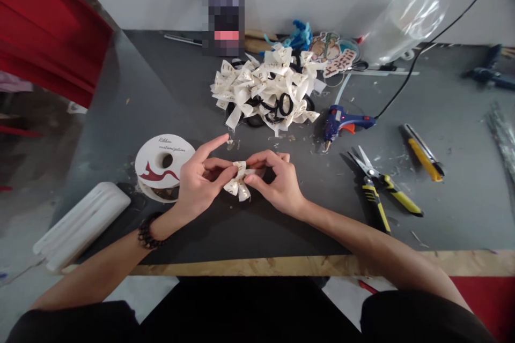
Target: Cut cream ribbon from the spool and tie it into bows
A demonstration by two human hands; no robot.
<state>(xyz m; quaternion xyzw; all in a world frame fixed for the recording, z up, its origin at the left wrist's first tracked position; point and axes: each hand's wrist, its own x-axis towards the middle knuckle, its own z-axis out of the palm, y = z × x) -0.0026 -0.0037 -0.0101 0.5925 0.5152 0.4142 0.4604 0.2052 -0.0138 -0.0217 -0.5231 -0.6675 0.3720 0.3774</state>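
Head view shows a small cream ribbon bow (240, 181) held between both hands just above the dark table (281, 225), near its front edge. Left hand (200, 179) pinches the bow's left side, index finger pointing out straight. Right hand (277, 182) grips its right side with fingers curled. Beside the left hand lies a ribbon spool (163, 163). Farther back sits a pile of finished bows (267, 88), with a blue glue gun (341, 122) and yellow-handled snips (382, 185) to the right.
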